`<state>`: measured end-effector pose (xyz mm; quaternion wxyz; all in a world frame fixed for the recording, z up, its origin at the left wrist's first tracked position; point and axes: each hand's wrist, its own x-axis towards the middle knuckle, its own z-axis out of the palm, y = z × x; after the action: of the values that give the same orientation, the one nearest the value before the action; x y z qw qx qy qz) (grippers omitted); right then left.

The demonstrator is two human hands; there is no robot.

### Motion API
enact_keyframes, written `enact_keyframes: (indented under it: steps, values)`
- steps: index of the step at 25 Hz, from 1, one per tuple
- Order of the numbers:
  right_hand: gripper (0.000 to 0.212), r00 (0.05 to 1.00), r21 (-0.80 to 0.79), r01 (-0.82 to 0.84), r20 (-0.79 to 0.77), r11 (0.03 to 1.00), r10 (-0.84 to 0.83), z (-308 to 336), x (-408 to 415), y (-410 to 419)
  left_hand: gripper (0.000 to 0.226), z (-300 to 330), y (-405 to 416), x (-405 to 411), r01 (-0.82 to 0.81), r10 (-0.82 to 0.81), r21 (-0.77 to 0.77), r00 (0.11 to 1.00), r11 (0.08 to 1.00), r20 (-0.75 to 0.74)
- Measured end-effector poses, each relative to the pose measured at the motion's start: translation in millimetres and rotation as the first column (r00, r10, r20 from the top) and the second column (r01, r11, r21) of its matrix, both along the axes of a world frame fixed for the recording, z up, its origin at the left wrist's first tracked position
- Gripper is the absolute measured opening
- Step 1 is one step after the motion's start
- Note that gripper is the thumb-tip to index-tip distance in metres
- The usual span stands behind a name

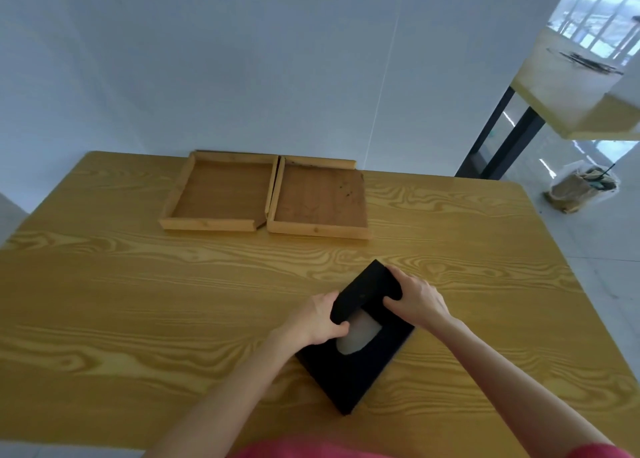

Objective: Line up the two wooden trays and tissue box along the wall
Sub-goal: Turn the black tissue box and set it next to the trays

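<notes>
Both hands on black tissue box

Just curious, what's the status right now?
Both hands, left and right, gripping black tissue box, lying diagonal. Two wooden trays already at wall. Path clear.

No readable text, no labels, brands, numbers or signs on anything in view
</notes>
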<state>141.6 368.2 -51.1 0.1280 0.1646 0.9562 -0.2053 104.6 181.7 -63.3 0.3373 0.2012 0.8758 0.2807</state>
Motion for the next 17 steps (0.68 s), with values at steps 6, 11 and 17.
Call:
enact_keyframes:
  steps: [6, 11, 17]
  values:
    - [0.061, 0.998, -0.017, 0.040, -0.046, 0.999, -0.041, 3.2, -29.4, -77.0, 0.063, 15.5, -75.9, -40.5, -0.010, -0.001, -0.091, 0.993, 0.996, -0.117]
    - [0.056, 0.996, -0.007, 0.090, -0.019, 0.996, -0.090, 5.7, -55.4, -155.7, 0.058, 27.7, -149.8, -82.5, 0.057, -0.104, -0.210, 0.970, 0.976, -0.219]
    - [0.059, 0.991, 0.015, 0.126, 0.039, 0.992, -0.127, 6.5, -83.4, -243.1, 0.055, 31.3, -225.3, -118.3, 0.118, -0.233, -0.315, 0.904, 0.942, -0.358]
